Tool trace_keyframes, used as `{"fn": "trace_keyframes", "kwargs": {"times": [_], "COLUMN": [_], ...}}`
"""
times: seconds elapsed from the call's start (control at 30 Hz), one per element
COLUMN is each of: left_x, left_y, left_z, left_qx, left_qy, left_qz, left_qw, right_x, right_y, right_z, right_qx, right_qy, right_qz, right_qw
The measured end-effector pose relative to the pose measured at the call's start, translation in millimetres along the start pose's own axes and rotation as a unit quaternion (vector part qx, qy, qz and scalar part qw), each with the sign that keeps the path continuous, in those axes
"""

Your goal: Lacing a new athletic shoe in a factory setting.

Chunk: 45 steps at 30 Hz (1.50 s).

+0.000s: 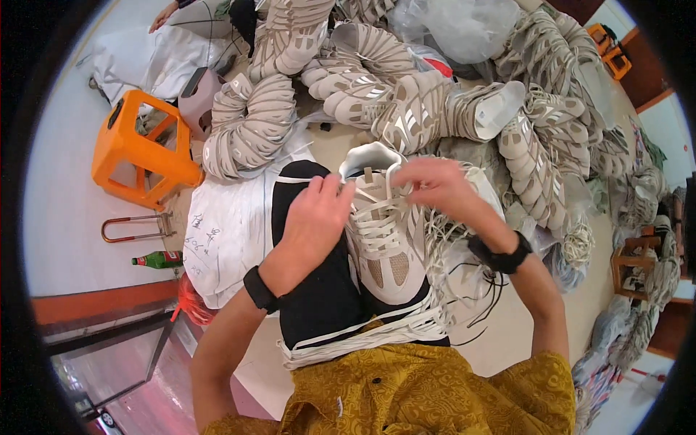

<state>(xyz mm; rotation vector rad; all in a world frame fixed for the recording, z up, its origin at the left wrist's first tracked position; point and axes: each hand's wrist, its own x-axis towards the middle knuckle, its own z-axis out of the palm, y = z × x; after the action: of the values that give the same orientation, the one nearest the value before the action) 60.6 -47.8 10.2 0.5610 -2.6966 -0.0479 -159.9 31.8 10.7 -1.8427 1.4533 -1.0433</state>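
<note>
While both hands (pixel 310 221) (pixel 438 190) curl half-closed, they pinch cream shoelaces (pixel 380 230).

Dark handwritten characters and digits (pixel 200 243) stand on the large, creased white sack (pixel 239 217). The red label (pixel 172 257) on the green glass bottle (pixel 153 259) and the tongue marking (pixel 371 188) on the beige mesh lace-up shoe (pixel 383 243) are too small to read.

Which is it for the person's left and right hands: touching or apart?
Apart. The head view shows a clear gap between the left hand and the right hand, with the beige shoe tongue visible between their fingertips.
</note>
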Motion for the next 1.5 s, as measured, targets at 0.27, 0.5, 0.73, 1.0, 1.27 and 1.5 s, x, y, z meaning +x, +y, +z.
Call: {"fn": "trace_keyframes", "kwargs": {"times": [0.27,0.5,0.73,1.0,1.27,1.5], "left_x": [20.6,32.0,35.6,51.4,35.9,-10.0], "left_y": [-23.0,-27.3,-21.6,-15.9,-28.1,-87.0], "left_z": [1.8,5.0,10.6,7.6,-11.6,-26.4], "left_qx": [-0.162,-0.167,-0.171,0.009,-0.044,0.018], "left_qy": [-0.189,-0.226,-0.195,-0.288,-0.090,-0.055], "left_qz": [-0.043,-0.075,-0.074,0.020,0.030,-0.063], "left_qw": [0.968,0.957,0.963,0.957,0.995,0.996], "right_x": [18.8,-5.6,-19.4,-30.8,-43.9,-48.8], "right_y": [-15.7,2.0,8.7,24.1,30.1,32.8], "right_z": [11.4,18.3,33.8,63.7,77.3,40.9], "right_qx": [-0.071,-0.190,-0.283,-0.246,-0.044,-0.093], "right_qy": [-0.101,-0.011,0.169,0.307,0.315,0.273], "right_qz": [0.045,-0.076,-0.134,-0.073,0.009,0.052], "right_qw": [0.991,0.979,0.934,0.916,0.948,0.956]}}
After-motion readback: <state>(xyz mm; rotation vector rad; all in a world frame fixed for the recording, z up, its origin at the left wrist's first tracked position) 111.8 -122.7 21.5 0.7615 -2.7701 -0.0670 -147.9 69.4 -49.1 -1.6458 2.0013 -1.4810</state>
